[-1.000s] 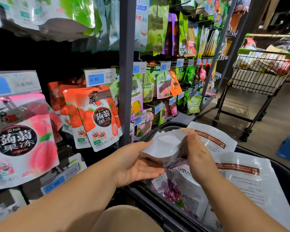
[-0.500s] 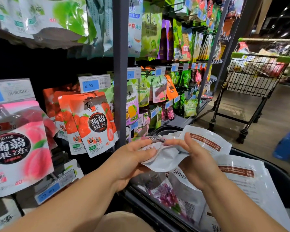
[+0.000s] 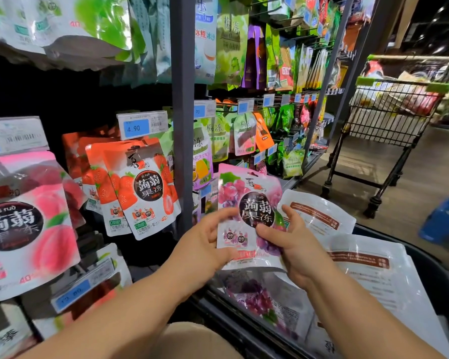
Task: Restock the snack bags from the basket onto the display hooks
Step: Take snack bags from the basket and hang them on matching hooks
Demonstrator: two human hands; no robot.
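Both hands grip a grape konjac jelly bag (image 3: 254,203) upright, its front facing the camera, just above the basket (image 3: 429,264). The left hand (image 3: 205,246) pinches its left edge and the right hand (image 3: 292,246) its lower right. More bags (image 3: 373,278) lie in the basket. Strawberry jelly bags (image 3: 140,187) hang on a hook to the left, under a 4.90 price tag (image 3: 140,125).

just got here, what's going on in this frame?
A person is restocking snacks. The left hand and right hand hold a grape jelly bag, front to the camera, over the basket, which has more bags in it. It is not on a hook yet. Strawberry bags and peach bags hang on the display to the left.
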